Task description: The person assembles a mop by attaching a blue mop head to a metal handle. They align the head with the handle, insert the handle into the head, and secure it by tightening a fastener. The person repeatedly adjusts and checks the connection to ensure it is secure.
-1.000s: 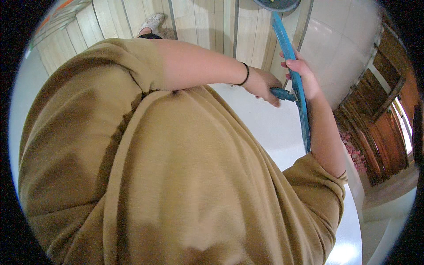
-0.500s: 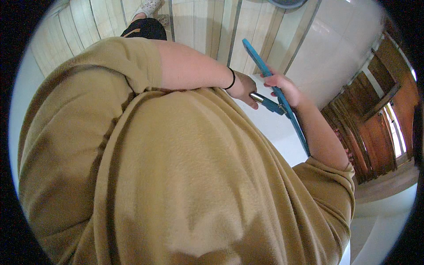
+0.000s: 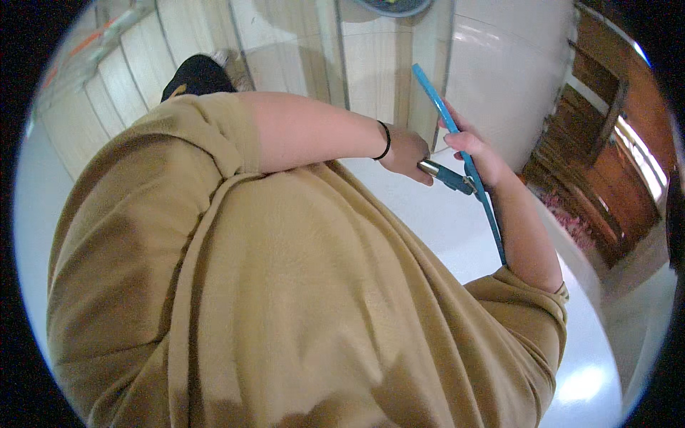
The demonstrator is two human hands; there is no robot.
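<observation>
My tan shirt [image 3: 285, 299] fills most of the view. My left hand [image 3: 407, 151], with a black band at the wrist, is closed around a metal handle [image 3: 430, 169] that joins a blue fitting [image 3: 457, 181]. My right hand [image 3: 474, 151] grips a long blue flat bar [image 3: 437, 96] that runs from upper left down along my right forearm. The handle's fitting meets the bar just beside my right hand. What lies under the bar is hidden.
A white glossy floor [image 3: 457, 235] lies below my hands. Pale wooden panels [image 3: 135, 78] and a metal frame [image 3: 341, 57] stand ahead. Dark wooden furniture [image 3: 606, 164] is at the right. A black-clad leg [image 3: 196, 75] shows at the upper left.
The view has swung, so my hands and the blue bar sit lower and more central. The bar has tilted more to the left at its top. Both hands keep their hold.
</observation>
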